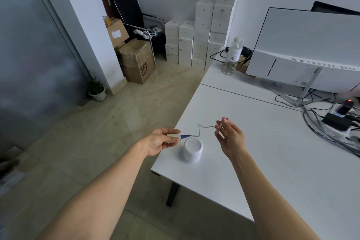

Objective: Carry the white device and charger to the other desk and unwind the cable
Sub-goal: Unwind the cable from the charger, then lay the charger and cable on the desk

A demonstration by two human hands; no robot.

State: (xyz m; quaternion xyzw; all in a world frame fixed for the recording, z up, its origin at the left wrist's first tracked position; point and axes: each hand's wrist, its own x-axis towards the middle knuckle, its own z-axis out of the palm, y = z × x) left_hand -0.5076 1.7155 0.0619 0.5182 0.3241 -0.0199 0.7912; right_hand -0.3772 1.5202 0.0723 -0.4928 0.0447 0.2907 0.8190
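Note:
A white cylindrical device stands upright on the white desk, near its left corner. My left hand pinches a small white charger block just left of the device, over the desk's edge. A blue plug sticks out of the charger toward the right. From it a thin grey cable runs in a wavy line above the device to my right hand, whose fingers hold the cable's far end. The cable hangs loosely between both hands.
A white monitor seen from behind stands at the desk's far right, with a power strip and tangled black cables beside it. A water bottle stands on the far desk. Stacked white boxes, cardboard boxes and a small potted plant occupy the floor.

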